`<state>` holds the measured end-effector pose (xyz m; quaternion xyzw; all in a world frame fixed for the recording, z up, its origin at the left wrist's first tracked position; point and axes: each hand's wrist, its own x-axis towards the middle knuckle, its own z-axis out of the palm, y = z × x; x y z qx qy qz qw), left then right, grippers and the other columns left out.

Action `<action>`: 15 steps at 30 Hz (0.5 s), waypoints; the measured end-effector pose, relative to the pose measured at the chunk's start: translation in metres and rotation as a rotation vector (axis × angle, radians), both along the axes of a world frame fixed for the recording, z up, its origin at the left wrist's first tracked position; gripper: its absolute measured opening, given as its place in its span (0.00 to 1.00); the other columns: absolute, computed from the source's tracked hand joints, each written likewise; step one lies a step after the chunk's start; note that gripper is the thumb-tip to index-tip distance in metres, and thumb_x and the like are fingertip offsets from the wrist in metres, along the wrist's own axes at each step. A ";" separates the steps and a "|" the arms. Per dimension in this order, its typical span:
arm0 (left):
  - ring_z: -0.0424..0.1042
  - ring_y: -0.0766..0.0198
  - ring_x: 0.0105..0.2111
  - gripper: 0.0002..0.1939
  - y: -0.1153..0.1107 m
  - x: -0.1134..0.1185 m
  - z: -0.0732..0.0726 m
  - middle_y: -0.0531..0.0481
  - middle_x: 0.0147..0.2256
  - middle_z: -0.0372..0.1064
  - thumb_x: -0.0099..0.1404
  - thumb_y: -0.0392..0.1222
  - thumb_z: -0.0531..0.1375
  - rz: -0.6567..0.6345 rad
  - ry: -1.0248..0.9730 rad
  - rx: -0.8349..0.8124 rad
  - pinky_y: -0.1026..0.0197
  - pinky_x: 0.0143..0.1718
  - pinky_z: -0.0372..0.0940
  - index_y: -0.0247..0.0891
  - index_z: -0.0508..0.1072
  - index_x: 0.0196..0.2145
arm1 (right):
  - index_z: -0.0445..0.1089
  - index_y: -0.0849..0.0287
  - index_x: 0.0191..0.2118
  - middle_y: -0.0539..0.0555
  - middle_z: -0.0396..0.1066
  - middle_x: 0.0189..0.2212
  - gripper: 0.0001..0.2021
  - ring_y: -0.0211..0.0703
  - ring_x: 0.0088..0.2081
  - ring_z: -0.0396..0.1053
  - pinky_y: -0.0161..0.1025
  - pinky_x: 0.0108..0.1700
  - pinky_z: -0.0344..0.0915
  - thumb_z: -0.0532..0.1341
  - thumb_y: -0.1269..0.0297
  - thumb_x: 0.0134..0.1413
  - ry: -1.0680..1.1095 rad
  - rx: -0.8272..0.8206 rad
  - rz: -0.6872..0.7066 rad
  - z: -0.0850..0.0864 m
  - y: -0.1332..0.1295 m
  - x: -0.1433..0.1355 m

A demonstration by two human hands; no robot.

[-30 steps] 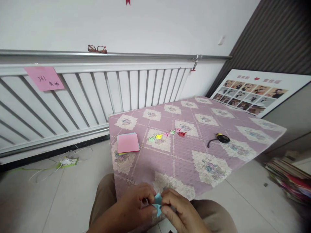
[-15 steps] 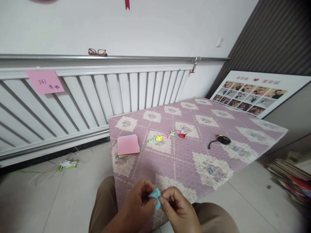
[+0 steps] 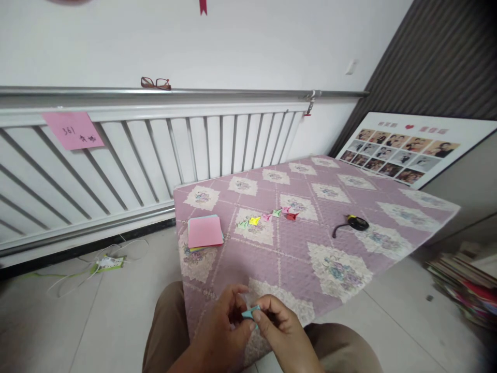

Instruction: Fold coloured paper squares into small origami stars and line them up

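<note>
A small piece of folded light-blue paper [image 3: 250, 313] is pinched between both hands above the table's near edge. My left hand [image 3: 225, 326] grips its left side with thumb and fingers. On the other side, my right hand [image 3: 281, 329] pinches it between thumb and index finger. The paper is seen nearly edge-on, and much of it is hidden by the fingers. Farther up the table lie several small folded paper figures, among them a yellow one [image 3: 254, 220] and a red one [image 3: 292, 216]. Left of them rests a stack of square paper [image 3: 205, 231], pink on top.
A purple floral cloth [image 3: 295, 248] covers the table. A black object with a short cord [image 3: 357, 223] lies on its right part. Behind stands a white radiator [image 3: 229, 142], with eyeglasses [image 3: 156, 83] on the pipe above. A photo board [image 3: 411, 137] leans at the right.
The folded blue paper has been tilted, so its broad pointed face no longer shows and it appears as a thin strip. Both hands keep their pinch and have shifted only slightly.
</note>
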<state>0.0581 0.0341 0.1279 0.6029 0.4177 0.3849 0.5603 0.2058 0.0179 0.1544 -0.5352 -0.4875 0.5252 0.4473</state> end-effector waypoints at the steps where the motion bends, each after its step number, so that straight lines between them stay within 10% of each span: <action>1: 0.61 0.66 0.30 0.16 0.000 -0.001 0.002 0.54 0.30 0.63 0.58 0.39 0.59 -0.025 -0.012 -0.034 0.64 0.32 0.56 0.37 0.65 0.45 | 0.69 0.58 0.26 0.47 0.65 0.21 0.19 0.36 0.25 0.61 0.32 0.30 0.59 0.63 0.44 0.47 0.023 -0.005 -0.035 0.000 0.000 -0.001; 5: 0.61 0.66 0.28 0.13 -0.001 -0.003 0.006 0.54 0.25 0.63 0.63 0.48 0.56 -0.161 0.043 -0.113 0.64 0.31 0.56 0.36 0.70 0.29 | 0.69 0.58 0.26 0.47 0.65 0.21 0.20 0.36 0.24 0.62 0.33 0.28 0.60 0.65 0.43 0.44 0.106 -0.051 -0.113 -0.001 0.000 -0.006; 15: 0.62 0.66 0.25 0.11 -0.006 -0.004 0.004 0.54 0.23 0.65 0.64 0.41 0.52 -0.122 0.258 0.102 0.64 0.28 0.53 0.37 0.68 0.26 | 0.63 0.58 0.22 0.45 0.60 0.18 0.22 0.34 0.22 0.57 0.32 0.27 0.57 0.65 0.43 0.44 0.275 -0.119 -0.169 -0.012 0.000 -0.013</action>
